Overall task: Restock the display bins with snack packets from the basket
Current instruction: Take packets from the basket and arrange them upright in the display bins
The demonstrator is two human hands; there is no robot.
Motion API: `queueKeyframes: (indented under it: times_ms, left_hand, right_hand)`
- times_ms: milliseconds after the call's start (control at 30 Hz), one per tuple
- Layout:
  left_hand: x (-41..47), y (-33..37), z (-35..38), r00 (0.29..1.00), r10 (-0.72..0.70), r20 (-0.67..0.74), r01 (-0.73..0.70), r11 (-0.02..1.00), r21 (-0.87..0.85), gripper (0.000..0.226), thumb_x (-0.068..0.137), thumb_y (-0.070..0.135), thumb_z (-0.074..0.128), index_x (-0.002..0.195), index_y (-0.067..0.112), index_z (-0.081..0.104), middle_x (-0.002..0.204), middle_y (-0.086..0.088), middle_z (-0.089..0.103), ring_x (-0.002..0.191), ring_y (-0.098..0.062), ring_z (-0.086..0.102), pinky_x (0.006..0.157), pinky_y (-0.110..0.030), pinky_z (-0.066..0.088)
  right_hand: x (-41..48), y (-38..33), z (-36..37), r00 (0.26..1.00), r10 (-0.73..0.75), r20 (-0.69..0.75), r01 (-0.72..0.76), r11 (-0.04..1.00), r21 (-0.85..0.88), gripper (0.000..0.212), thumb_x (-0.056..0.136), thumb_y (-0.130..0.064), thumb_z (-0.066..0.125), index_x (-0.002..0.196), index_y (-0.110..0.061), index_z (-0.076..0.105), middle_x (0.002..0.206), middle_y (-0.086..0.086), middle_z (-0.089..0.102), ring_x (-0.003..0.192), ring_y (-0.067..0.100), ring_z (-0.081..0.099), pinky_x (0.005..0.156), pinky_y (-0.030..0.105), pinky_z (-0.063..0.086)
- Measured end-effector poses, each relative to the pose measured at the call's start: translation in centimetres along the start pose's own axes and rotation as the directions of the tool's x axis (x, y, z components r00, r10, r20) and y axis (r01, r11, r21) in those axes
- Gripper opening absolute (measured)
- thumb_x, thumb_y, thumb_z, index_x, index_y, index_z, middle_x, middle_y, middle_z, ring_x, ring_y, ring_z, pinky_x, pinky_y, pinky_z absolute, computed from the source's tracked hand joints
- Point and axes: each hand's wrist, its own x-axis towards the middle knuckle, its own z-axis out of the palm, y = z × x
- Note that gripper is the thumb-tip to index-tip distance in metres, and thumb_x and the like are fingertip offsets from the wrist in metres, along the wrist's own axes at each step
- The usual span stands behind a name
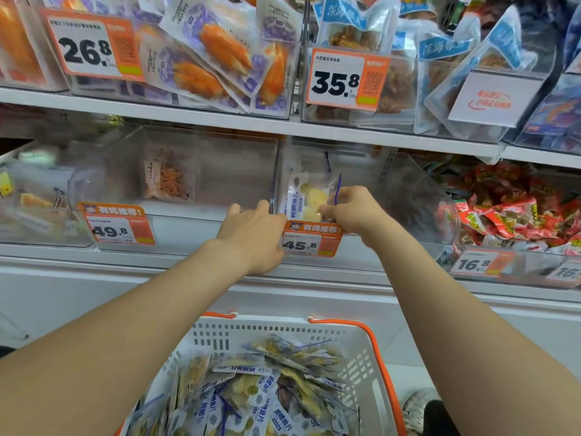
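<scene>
The right hand is reaching over the front rim of the clear plastic display bin on the middle shelf, right of centre. It is pinching a white-and-blue snack packet with pale yellow pieces between thumb and curled fingers. The packet is standing upright just inside the bin's near left corner. A thin blue strip is showing at the packet's right edge, beside the knuckles.

The left hand is lying palm down on the near rim, just left of the divider between this bin and the neighbouring clear bin. Its fingers are bending over that rim and holding it, with the tips hidden behind the plastic. Its thumb is sitting beside the orange-and-white price tag reading 45.8.

The neighbouring bin is holding a single pale packet of orange strips leaning against its far wall. An orange tag reading 49.8 is hanging on its front.

Near the person, below both forearms, the white perforated plastic basket with orange handles is sitting heaped with more white-and-blue packets, which are lying at mixed angles. To the right, red crinkled snack bags are filling another bin.
</scene>
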Motion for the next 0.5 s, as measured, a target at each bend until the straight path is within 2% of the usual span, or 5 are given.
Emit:
queueKeyframes:
  times_ms: [67, 167, 233, 333, 500]
  left_hand:
    - [0.3, 0.0, 0.3, 1.000, -0.009, 0.004, 0.009, 1.000, -0.013, 0.016, 0.097, 0.038, 0.054, 0.110, 0.029, 0.055, 0.107, -0.004, 0.042, 0.085, -0.026, 0.052, 0.086, -0.043, 0.028]
    - [0.8, -0.2, 1.1, 0.999, -0.019, 0.046, 0.023, 0.997, -0.077, 0.019, 0.096, 0.039, 0.054, 0.111, 0.027, 0.057, 0.112, -0.006, 0.045, 0.092, -0.030, 0.054, 0.090, -0.044, 0.039]
    - [1.0, -0.1, 1.5, 0.997, -0.017, 0.069, 0.023, 0.997, -0.075, 0.026, 0.097, 0.039, 0.054, 0.118, 0.025, 0.057, 0.113, -0.007, 0.044, 0.100, -0.033, 0.057, 0.094, -0.046, 0.041]
    - [1.1, 0.0, 1.7, 0.998, -0.020, 0.065, 0.024, 0.998, -0.055, 0.030, 0.098, 0.042, 0.054, 0.121, 0.022, 0.054, 0.108, -0.006, 0.038, 0.104, -0.034, 0.056, 0.093, -0.046, 0.039]
    - [1.3, 0.0, 1.8, 0.998, -0.017, 0.067, 0.023, 0.996, -0.081, 0.037, 0.099, 0.045, 0.054, 0.130, 0.025, 0.054, 0.117, -0.009, 0.045, 0.107, -0.033, 0.057, 0.097, -0.047, 0.041]
  right_hand:
    - [0.4, -0.1, -0.3, 0.992, 0.068, 0.106, -0.066, 0.998, -0.019, 0.021, 0.086, -0.017, 0.085, 0.092, -0.001, 0.072, 0.087, 0.010, 0.079, 0.078, 0.022, 0.079, 0.071, 0.037, 0.065]
    - [1.5, 0.3, -0.3, 0.986, 0.136, 0.092, -0.126, 0.986, -0.108, 0.029, 0.076, -0.015, 0.092, 0.094, 0.002, 0.077, 0.086, 0.013, 0.079, 0.086, 0.028, 0.079, 0.081, 0.046, 0.065]
    - [2.0, 0.3, 0.0, 0.976, 0.189, 0.108, -0.164, 0.966, -0.202, 0.027, 0.076, -0.015, 0.089, 0.096, -0.002, 0.078, 0.085, 0.012, 0.079, 0.083, 0.029, 0.079, 0.080, 0.047, 0.065]
    - [2.5, 0.2, 0.5, 0.964, 0.222, 0.146, -0.171, 0.940, -0.296, 0.029, 0.078, -0.018, 0.088, 0.099, -0.005, 0.071, 0.095, 0.011, 0.078, 0.086, 0.027, 0.077, 0.082, 0.043, 0.064]
    - [3.5, 0.4, 1.5, 0.966, 0.238, 0.099, -0.198, 0.930, -0.310, 0.031, 0.082, -0.016, 0.085, 0.097, -0.006, 0.059, 0.105, 0.015, 0.072, 0.098, 0.030, 0.073, 0.091, 0.048, 0.062]
